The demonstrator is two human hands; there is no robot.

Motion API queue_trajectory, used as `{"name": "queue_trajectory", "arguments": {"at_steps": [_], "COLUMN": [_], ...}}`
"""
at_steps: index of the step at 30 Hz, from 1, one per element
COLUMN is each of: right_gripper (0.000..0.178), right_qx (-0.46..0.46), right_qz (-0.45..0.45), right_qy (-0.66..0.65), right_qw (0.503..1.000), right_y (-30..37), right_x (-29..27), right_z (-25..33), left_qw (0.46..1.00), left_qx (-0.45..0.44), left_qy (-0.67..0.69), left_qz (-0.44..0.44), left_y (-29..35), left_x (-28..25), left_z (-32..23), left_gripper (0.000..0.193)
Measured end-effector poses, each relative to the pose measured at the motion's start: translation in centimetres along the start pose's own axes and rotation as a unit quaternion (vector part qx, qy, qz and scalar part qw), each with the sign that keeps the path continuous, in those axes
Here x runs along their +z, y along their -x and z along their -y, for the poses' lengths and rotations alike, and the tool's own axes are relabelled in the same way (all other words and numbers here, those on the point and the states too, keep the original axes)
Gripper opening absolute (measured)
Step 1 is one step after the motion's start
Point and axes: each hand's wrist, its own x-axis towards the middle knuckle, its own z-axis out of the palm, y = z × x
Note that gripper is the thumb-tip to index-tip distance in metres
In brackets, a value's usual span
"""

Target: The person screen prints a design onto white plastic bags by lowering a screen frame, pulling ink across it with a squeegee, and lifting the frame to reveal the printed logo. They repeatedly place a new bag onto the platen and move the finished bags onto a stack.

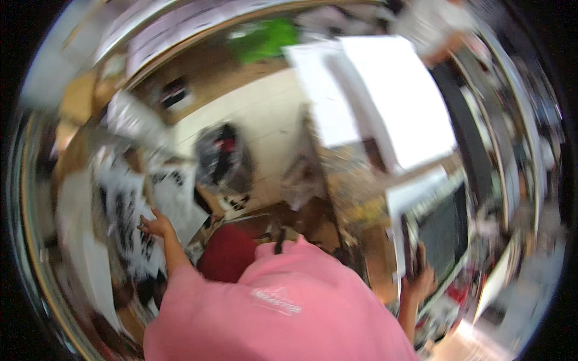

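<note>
My left hand [158, 225] reaches out on the left with its fingers apart. It is over or against a white sheet with black marks [129, 210]; blur hides whether they touch. Beside it lies another black-marked white sheet [174, 195]. On the right, my right hand [422, 281] is closed around a dark bar-shaped thing [413, 256], whose exact kind I cannot make out. That thing stands at the near left edge of a dark panel in a pale frame [442, 231].
Large white sheets [400, 102] lie on the stained worktable [355, 180] at right. Dark plastic bags [223, 156] sit on the tiled floor [271, 102]. A red seat [226, 253] is beside me. Bright green plastic [265, 39] lies far back; another person [436, 30] is at far right.
</note>
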Motion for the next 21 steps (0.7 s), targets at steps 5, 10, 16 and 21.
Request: {"name": "queue_trajectory", "arguments": {"at_steps": [5, 10, 16, 21], "right_gripper": [0.093, 0.096, 0.089, 0.058], "right_qx": [0.000, 0.022, -0.011, -0.040], "right_qz": [-0.060, -0.010, 0.018, 0.008], "right_qy": [-0.097, -0.100, -0.091, -0.185], "right_qw": [0.993, 0.995, 0.996, 0.982], "right_y": [0.5, 0.1, -0.6, -0.8], "right_x": [1.3, -1.1, -1.2, -0.1], "right_z": [-2.6, -2.9, -2.8, -5.2], "left_qw": [0.810, 0.339, 0.191, 0.204], "left_qx": [0.426, 0.568, 0.015, 0.040], "left_qy": [0.318, 0.258, 0.143, 0.092], "left_qz": [0.250, 0.705, 0.971, 0.974], "left_y": [27.2, 47.0, 60.7, 60.9], "left_x": [-8.3, -21.4, -20.1, -20.5], "left_z": [-18.4, -26.1, -26.7, -26.8], "left_gripper": [0.039, 0.033, 0.110, 0.116]}}
